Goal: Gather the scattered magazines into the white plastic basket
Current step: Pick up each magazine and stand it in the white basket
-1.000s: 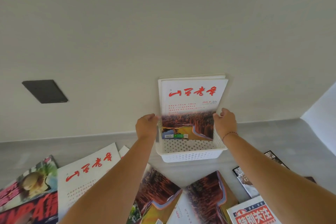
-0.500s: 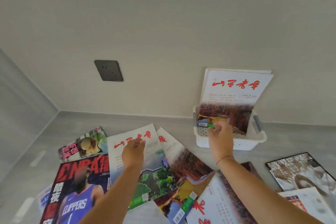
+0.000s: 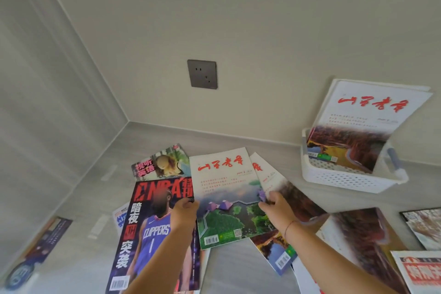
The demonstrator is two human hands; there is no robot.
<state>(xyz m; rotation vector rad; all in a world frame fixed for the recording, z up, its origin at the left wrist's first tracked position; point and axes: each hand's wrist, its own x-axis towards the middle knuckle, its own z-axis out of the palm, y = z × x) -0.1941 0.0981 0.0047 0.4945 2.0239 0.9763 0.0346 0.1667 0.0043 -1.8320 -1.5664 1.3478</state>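
Magazines lie scattered over the grey floor (image 3: 238,270) in front of you. Nearest, the NBA magazine (image 3: 148,234) sits flat at near left. Your left hand (image 3: 185,213) is on the left edge of the white-and-green magazine (image 3: 226,198), fingers curled onto it where it meets the NBA cover. Your right hand (image 3: 276,207) pinches the same magazine's right edge, thumb on top, so both hands hold it. Can't tell if it's off the floor. It overlaps a red-brown landscape magazine (image 3: 296,200) to its right. More covers lie toward the near right edge, one with red lettering (image 3: 420,272). Behind the NBA one, a small magazine with a blurred portrait (image 3: 160,164). Further back right, against the wall, the white plastic basket (image 3: 346,179) holds one upright magazine (image 3: 362,122), leaning back on the wall. Grey wall socket (image 3: 202,74) sits above, well left of the basket.
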